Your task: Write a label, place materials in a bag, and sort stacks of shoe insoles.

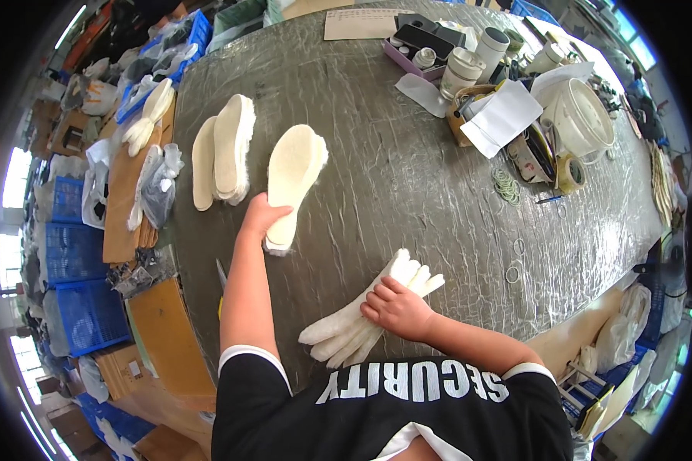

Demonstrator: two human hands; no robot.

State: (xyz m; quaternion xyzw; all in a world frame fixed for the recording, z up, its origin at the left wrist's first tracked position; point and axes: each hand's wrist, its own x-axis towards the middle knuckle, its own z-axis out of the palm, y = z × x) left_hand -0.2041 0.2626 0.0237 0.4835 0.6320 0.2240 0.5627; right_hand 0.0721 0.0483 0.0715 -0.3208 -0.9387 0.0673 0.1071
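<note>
My left hand (264,215) grips the heel end of a small stack of cream insoles (292,165), thumb on top; white fleece shows along the stack's edge. Close to my body, my right hand (398,309) has its fingers curled over a bundle of white fleecy insoles (334,326), which lies slantwise with its ends fanned out. Left of the gripped stack lie more fleece-edged insoles (231,146), and a thinner insole (204,163) rests against them. A pointed metal blade (221,270) shows beside my left forearm, partly hidden by it.
Jars (463,69), a purple tray (409,61), a white bucket (580,115), tape (570,174) and green rubber bands (505,187) crowd the table's far right. Cardboard with bagged insoles (131,184) borders the left edge, above blue crates (88,315). A paper sheet (361,24) lies at the back.
</note>
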